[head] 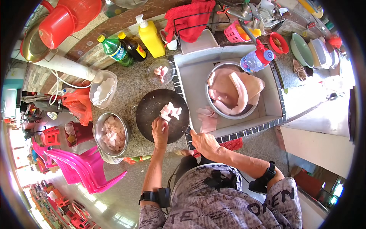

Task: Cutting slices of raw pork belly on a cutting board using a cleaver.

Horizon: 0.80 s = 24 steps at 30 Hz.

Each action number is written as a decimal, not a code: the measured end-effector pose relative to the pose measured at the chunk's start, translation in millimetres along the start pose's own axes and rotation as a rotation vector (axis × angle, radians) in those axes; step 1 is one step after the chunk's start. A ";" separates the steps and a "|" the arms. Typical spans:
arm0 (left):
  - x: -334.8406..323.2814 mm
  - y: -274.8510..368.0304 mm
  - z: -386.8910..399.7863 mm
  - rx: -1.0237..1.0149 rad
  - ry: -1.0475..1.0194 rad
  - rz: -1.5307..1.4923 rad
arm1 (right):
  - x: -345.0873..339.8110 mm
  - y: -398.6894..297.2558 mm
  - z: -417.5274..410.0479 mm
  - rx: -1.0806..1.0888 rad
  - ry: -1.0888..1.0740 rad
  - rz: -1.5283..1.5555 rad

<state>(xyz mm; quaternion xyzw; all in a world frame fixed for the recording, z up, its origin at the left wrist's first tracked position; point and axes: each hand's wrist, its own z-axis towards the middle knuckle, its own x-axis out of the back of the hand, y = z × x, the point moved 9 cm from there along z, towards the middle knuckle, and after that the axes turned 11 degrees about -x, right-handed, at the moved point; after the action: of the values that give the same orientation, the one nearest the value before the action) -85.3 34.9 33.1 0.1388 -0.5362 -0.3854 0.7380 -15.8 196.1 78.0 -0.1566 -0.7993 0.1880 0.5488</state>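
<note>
A round dark cutting board (pixel 148 114) lies on the stone counter, with pale pieces of raw meat (pixel 170 110) on it. My left hand (pixel 160 131) rests its fingertips on the lower end of these pieces. At the board's right edge my right hand (pixel 204 143) is closed round a dark handle, likely a knife's; the blade cannot be made out. Left of the board stands a steel bowl (pixel 126 134) of cut meat (pixel 113 133). In the sink, a metal basin (pixel 209 100) holds large slabs of raw meat or skin (pixel 239 91), and more strips (pixel 207 118) lie beside it.
The tiled sink (pixel 266 110) borders the board on the right. Behind the board stand a small clear bowl (pixel 161 72) with meat scraps, a green bottle (pixel 114 51), a dark bottle (pixel 132 47) and a yellow pump bottle (pixel 152 38). A plastic container (pixel 103 88) sits at the left.
</note>
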 end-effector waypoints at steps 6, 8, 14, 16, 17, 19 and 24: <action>2.2 -0.7 0.5 -0.012 -0.004 0.021 | -0.2 -4.2 2.5 0.016 -0.036 0.034; 1.9 -2.3 0.2 0.001 -0.026 0.019 | 0.9 -8.8 7.3 0.035 -0.033 0.065; -2.2 -2.9 0.6 0.031 -0.064 0.009 | -13.0 -20.8 41.3 0.045 -0.018 0.132; -5.9 -5.3 -0.6 0.055 -0.091 0.003 | -14.9 -28.4 56.4 0.026 -0.009 0.165; -6.6 -4.6 -0.4 0.054 -0.077 -0.004 | -17.5 -30.0 62.0 0.024 -0.005 0.168; -4.5 -5.4 -0.7 0.058 -0.058 -0.005 | -21.3 -37.4 69.2 0.057 0.028 0.118; -1.8 -11.3 -1.8 0.056 -0.041 -0.006 | -17.9 -19.0 43.7 0.013 -0.049 0.158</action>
<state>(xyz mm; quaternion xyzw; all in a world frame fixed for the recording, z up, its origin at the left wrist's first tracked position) -88.7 28.3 24.2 0.1532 -0.5614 -0.3754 0.7214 -51.3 165.6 58.0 -0.2109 -0.7964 0.2397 0.5137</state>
